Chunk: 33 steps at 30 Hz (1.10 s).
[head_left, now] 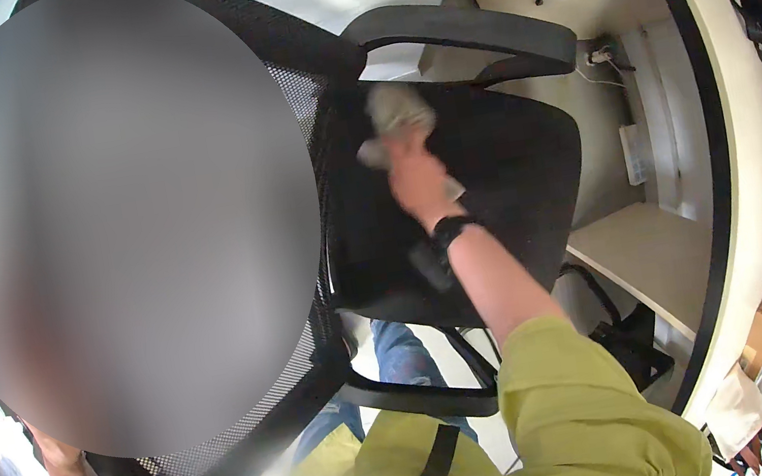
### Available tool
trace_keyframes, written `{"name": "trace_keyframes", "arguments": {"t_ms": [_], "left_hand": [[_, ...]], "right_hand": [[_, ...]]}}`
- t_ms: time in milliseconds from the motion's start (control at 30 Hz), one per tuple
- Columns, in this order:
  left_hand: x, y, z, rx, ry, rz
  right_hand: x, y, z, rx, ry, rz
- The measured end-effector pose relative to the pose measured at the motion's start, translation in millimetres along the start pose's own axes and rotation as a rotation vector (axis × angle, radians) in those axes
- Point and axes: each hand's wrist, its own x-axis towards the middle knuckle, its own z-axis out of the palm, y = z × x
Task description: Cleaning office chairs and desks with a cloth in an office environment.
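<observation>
Over a black seat, the right grip is closed round pale, blurred cloth; left grip unclear.

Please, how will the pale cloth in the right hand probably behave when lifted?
The pale cloth is probably floppy, as it sticks out unevenly around the right hand. It is likely light, being small beside the black seat. Blur hides its texture, so slipperiness is uncertain.

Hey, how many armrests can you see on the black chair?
2: a far armrest beyond the seat, and a near armrest on the person's side, by the jeans. No others show.
</observation>
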Motion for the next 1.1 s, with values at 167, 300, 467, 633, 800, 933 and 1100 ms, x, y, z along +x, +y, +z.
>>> {"name": "trace_keyframes", "arguments": {"t_ms": [167, 300, 467, 633, 800, 933, 1100], "left_hand": [[-2, 22, -1, -0.202, -0.023, -0.062], [-5, 36, 0, -0.421, -0.001, -0.165], [-8, 40, -15, -0.389, -0.024, -0.169], [-6, 50, -14, -0.431, -0.035, -0.175], [-8, 48, -14, -0.484, -0.036, -0.207], [-23, 49, -13, -0.494, -0.028, -0.217], [-30, 50, -13, -0.530, -0.017, -0.291]], "right_hand": [[-106, -18, 33, 0.055, -0.620, -0.407], [-94, 12, -45, 0.209, -0.318, -0.318], [26, 56, -209, 0.140, 0.778, -0.050], [88, 78, -200, 0.004, 0.317, 0.455], [97, -45, -141, 0.138, 0.408, -0.099], [87, -65, -139, 0.104, 0.267, -0.278], [78, -4, -169, -0.277, 0.162, -0.335]]}}
